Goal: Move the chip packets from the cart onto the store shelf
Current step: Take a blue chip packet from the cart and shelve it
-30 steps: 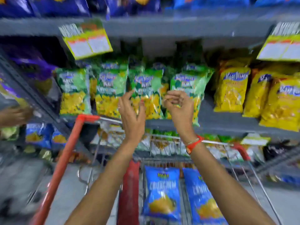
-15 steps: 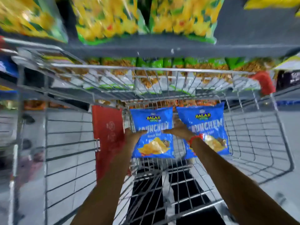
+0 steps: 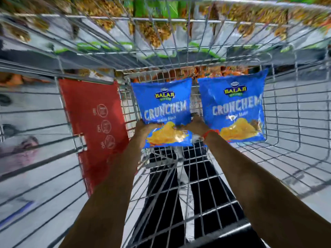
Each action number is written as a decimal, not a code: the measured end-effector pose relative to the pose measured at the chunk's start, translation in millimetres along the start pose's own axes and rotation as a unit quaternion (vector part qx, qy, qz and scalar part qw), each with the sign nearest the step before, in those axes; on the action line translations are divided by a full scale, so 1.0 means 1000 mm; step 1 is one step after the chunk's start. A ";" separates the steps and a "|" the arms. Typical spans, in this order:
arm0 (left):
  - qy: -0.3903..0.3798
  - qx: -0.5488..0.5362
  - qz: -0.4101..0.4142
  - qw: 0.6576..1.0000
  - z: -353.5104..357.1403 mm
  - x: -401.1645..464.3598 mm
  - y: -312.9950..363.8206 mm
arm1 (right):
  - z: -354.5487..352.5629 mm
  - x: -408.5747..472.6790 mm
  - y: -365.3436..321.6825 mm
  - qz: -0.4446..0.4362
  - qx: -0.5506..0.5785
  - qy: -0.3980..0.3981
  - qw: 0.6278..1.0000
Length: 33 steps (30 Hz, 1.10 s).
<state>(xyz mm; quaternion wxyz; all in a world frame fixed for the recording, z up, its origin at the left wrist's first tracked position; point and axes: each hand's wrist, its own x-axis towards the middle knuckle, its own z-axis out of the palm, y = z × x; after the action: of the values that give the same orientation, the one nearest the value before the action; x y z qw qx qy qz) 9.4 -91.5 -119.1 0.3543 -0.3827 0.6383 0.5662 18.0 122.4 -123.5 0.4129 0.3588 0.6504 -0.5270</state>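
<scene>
Two blue Crunchem chip packets lie in the wire cart (image 3: 295,122). The left packet (image 3: 164,104) is gripped from both sides: my left hand (image 3: 143,127) holds its lower left edge and my right hand (image 3: 195,123) holds its lower right edge, fingers tucked behind it. The right packet (image 3: 234,108) rests against the cart's far right corner, untouched, just beside my right wrist with its red thread band (image 3: 210,133). The store shelf is mostly out of view above; only blurred packets show through the cart's front wires.
A red plastic flap (image 3: 95,122) stands at the cart's left inside wall. Green and white snack packets (image 3: 155,13) sit on the low shelf beyond the cart's front. My dark trouser legs (image 3: 166,185) show through the cart floor. Grey floor lies on both sides.
My hands came down from the green packets on the shelf into the cart and closed on the left blue packet. The view tipped downward and closer to the cart.
</scene>
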 end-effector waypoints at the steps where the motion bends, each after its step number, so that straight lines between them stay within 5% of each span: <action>1: 0.013 -0.007 -0.004 1.000 0.001 -0.002 0.000 | 0.011 -0.004 -0.014 -0.005 -0.028 0.032 0.999; 6: 0.071 -0.039 0.030 0.996 0.002 -0.020 0.014 | 0.005 -0.020 -0.038 -0.013 -0.051 -0.074 0.996; 21: 0.006 -0.023 0.270 0.963 0.022 -0.179 0.109 | -0.059 -0.194 -0.088 -0.276 0.030 -0.001 0.961; 27: 0.010 -0.040 0.414 0.909 0.041 -0.267 0.182 | -0.095 -0.277 -0.124 -0.385 0.080 0.046 0.918; 33: -0.005 -0.077 0.570 0.818 0.048 -0.362 0.269 | -0.129 -0.368 -0.196 -0.511 0.116 0.103 0.846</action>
<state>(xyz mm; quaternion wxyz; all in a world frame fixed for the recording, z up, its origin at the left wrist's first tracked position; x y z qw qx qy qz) -64.2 5.9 317.4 -0.0590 0.0267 0.6950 0.7161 -31.6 201.1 303.6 -0.0282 0.0734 0.7145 -0.6952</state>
